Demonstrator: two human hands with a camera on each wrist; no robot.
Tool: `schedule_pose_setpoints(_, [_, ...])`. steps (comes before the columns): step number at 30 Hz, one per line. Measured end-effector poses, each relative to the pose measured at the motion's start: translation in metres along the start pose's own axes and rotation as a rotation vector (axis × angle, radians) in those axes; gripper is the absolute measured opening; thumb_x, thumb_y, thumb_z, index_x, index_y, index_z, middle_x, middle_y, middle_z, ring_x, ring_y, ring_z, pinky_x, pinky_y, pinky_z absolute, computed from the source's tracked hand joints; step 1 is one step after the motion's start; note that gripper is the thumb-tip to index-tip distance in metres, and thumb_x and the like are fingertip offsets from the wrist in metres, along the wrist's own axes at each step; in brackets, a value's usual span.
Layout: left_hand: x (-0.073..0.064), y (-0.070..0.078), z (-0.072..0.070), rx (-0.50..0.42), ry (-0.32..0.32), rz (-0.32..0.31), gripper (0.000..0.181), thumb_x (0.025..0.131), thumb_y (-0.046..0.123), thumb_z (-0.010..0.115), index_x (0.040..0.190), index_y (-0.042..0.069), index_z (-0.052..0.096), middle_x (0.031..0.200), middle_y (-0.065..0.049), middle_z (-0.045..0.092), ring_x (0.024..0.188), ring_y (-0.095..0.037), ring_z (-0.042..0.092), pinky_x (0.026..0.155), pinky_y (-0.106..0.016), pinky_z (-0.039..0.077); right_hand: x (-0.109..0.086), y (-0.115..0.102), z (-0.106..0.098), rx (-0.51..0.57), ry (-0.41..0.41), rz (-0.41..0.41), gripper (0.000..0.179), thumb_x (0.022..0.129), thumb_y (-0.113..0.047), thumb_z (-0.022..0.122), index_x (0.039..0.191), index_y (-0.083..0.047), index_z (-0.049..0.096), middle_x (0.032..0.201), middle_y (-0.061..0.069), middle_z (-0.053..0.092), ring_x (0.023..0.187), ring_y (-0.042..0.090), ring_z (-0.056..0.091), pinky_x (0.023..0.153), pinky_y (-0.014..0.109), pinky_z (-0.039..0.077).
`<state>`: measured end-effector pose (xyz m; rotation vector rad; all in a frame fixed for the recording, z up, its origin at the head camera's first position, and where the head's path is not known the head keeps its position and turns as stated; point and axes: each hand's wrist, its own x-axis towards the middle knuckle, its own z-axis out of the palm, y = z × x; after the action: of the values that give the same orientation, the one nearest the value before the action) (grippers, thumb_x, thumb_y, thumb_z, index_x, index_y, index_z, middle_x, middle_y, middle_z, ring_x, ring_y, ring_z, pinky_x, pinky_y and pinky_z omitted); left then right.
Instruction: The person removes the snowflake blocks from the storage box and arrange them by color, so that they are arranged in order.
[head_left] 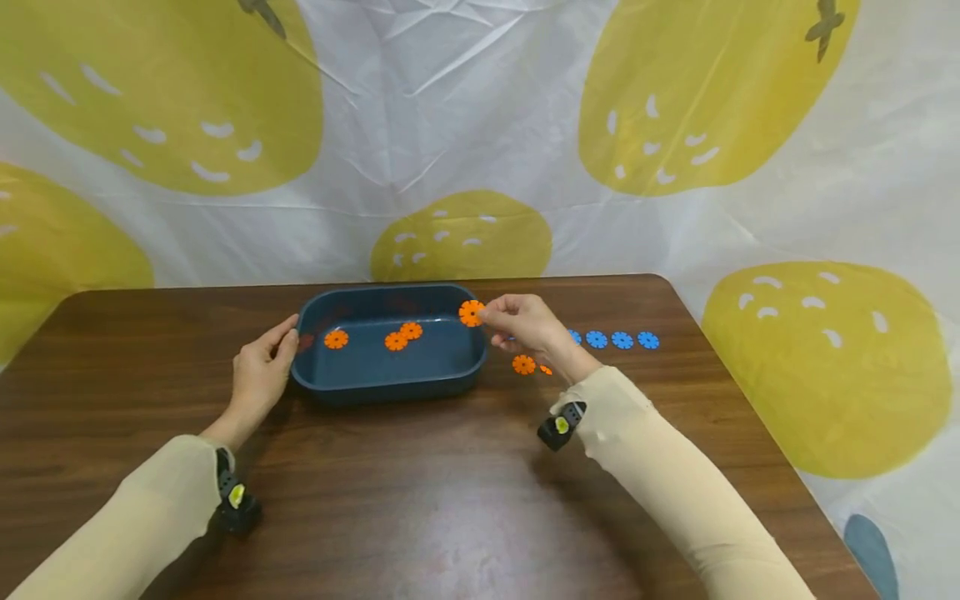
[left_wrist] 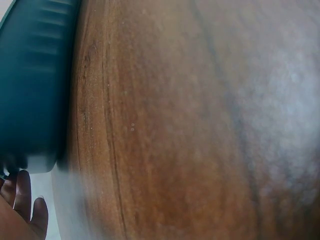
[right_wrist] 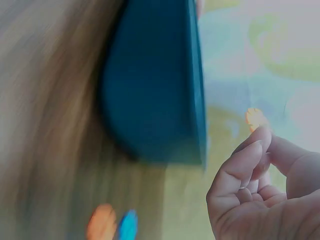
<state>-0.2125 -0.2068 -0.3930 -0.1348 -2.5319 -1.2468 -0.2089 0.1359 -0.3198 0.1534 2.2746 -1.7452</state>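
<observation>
A dark blue plastic basin [head_left: 390,387] stands on the table, with several orange notched building discs [head_left: 336,339] lying inside. My left hand [head_left: 262,364] holds the basin's left end, thumb and fingers at the rim; its fingers [left_wrist: 23,192] show against the end wall in the left wrist view. Over the right rim, my right hand [head_left: 525,323] pinches another orange notched disc [head_left: 471,313] between thumb and fingertips. The right wrist view shows that pinch, with the disc's edge [right_wrist: 254,118] standing above the fingertips.
Right of the basin lie a row of blue notched discs [head_left: 622,340] and, nearer me, an orange disc [head_left: 523,364] beside a partly hidden one. The brown wooden table [head_left: 420,500] ends at a white curtain [head_left: 465,125] with yellow fruit shapes.
</observation>
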Motion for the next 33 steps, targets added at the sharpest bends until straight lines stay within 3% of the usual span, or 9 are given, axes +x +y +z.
schedule_pose_setpoints(9, [0.000,0.001,-0.001,-0.008,0.000,0.012,0.039,0.099,0.023,0.048,0.132,0.004,0.055,0.105,-0.021,0.068,0.093,-0.031,0.065,0.055,-0.006,0.037,-0.013,0.048,-0.067,0.006,0.074,0.084,0.028,0.096,-0.018,0.054,0.111,0.006,0.055,0.071,-0.003,0.059,0.049,0.003,0.052,0.048,0.016,0.043])
schedule_pose_setpoints(11, [0.001,0.001,-0.001,-0.001,0.000,0.012,0.039,0.099,0.025,0.048,0.132,0.005,0.055,0.104,-0.020,0.068,0.090,-0.021,0.066,0.057,-0.005,0.037,-0.016,0.057,-0.079,0.006,0.085,0.107,0.028,0.096,-0.017,0.055,0.111,0.007,0.054,0.072,-0.003,0.059,0.048,0.002,0.052,0.047,0.015,0.043])
schedule_pose_setpoints(15, [0.001,0.000,-0.002,0.002,-0.005,0.006,0.040,0.099,0.026,0.048,0.132,0.006,0.055,0.104,-0.021,0.068,0.061,0.002,0.057,0.050,-0.011,0.035,-0.021,0.071,-0.096,-0.050,0.093,0.163,0.034,0.096,-0.020,0.055,0.115,0.008,0.053,0.067,-0.004,0.058,0.048,0.000,0.052,0.048,0.014,0.044])
schedule_pose_setpoints(16, [0.001,0.000,-0.002,0.001,-0.010,0.003,0.040,0.099,0.026,0.048,0.132,0.006,0.055,0.104,-0.021,0.068,0.058,0.010,0.051,0.048,-0.013,0.034,-0.021,0.073,-0.100,-0.066,0.092,0.179,0.035,0.096,-0.020,0.055,0.116,0.009,0.053,0.064,-0.004,0.057,0.048,0.000,0.051,0.048,0.014,0.044])
schedule_pose_setpoints(18, [0.000,0.000,-0.003,-0.005,-0.016,0.000,0.040,0.099,0.026,0.048,0.133,0.005,0.054,0.106,-0.023,0.067,0.048,0.009,0.039,0.043,-0.019,0.031,-0.023,0.077,-0.105,-0.108,0.085,0.201,0.037,0.096,-0.020,0.054,0.118,0.010,0.053,0.059,-0.005,0.055,0.047,0.000,0.051,0.049,0.014,0.044])
schedule_pose_setpoints(23, [-0.001,0.000,-0.003,-0.001,-0.017,-0.007,0.040,0.099,0.026,0.048,0.133,0.006,0.054,0.109,-0.024,0.066,0.043,0.000,0.036,0.042,-0.021,0.028,-0.023,0.083,-0.113,-0.158,0.069,0.240,0.034,0.096,-0.017,0.054,0.116,0.010,0.056,0.054,-0.006,0.052,0.046,0.001,0.050,0.048,0.014,0.043])
schedule_pose_setpoints(33, [-0.001,0.002,-0.002,0.014,-0.022,-0.008,0.041,0.099,0.027,0.047,0.134,0.007,0.054,0.107,-0.023,0.067,0.047,-0.001,0.038,0.043,-0.021,0.030,-0.022,0.091,-0.118,-0.207,0.113,0.282,0.032,0.095,-0.016,0.057,0.114,0.008,0.059,0.065,-0.003,0.057,0.046,0.001,0.050,0.048,0.014,0.043])
